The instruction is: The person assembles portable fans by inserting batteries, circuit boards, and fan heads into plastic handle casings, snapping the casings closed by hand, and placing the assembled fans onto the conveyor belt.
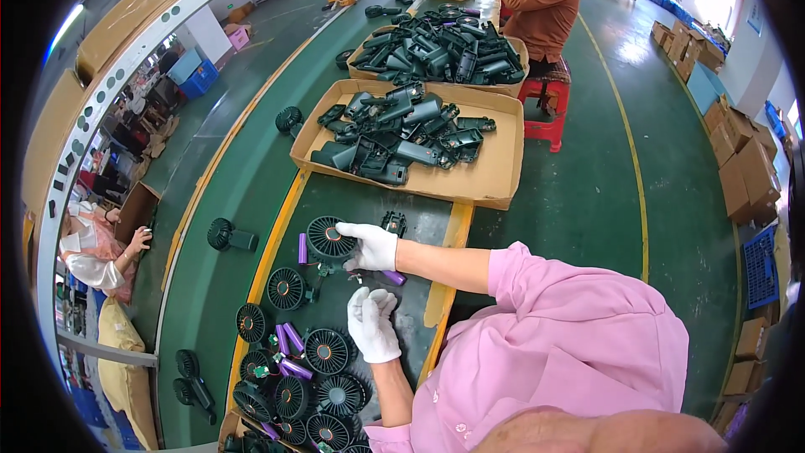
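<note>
Head view: right hand (369, 247) grips fan (328, 238), left hand's (374, 325) grip unclear, any lettering illegible.

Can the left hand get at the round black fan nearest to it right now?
Probably yes: the left hand is just beside that fan, whose face lies uncovered, and nothing visible stands between them. Whether the hand holds something small is unclear.

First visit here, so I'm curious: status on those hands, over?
Right hand gripping dark fan head. Left hand nearby, half-curled, hold unclear. Purple cylindrical cell close beside right hand.
</note>
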{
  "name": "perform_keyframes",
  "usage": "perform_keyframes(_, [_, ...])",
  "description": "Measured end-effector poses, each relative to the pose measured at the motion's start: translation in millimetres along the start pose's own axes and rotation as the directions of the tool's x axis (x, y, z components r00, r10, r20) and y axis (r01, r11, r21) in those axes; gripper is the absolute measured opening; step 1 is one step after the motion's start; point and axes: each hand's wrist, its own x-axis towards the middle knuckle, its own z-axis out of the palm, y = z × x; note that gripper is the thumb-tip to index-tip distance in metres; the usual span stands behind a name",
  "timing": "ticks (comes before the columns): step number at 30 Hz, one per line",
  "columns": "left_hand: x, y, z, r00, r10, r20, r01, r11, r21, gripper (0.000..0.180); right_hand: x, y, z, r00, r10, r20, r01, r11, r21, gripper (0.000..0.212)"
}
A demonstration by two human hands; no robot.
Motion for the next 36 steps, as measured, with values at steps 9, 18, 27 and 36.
perform_keyframes(9, [-11.0, 70.2, 99.1, 0.911, 0.105, 0.398, -0.075, 0.993, -0.091, 0.026, -1.4, -11.6, 0.8, 0.991, 0.082, 0.106, -0.082, 0.997, 0.001, 0.019])
perform_keyframes(18, [-39.4, 122.0, 223.2, 0.671, -0.291, 0.682, 0.208, 0.957, 0.204, 0.061, 10.1, 1.3, -2.5, 0.987, 0.085, 0.135, -0.083, 0.996, -0.018, 0.026])
perform_keyframes(27, [-60.2, 141.9, 271.2, 0.592, -0.174, 0.787, 0.534, 0.816, -0.221, 0.052, 6.4, -11.2, -14.0, 0.979, 0.093, 0.183, -0.085, 0.995, -0.048, 0.025])
perform_keyframes(36, [-61.3, 124.1, 259.9, 0.360, 0.138, 0.923, 0.438, 0.848, -0.298, 0.067, -2.4, -18.2, -6.8, 0.983, 0.081, 0.162, -0.064, 0.992, -0.110, 0.026])
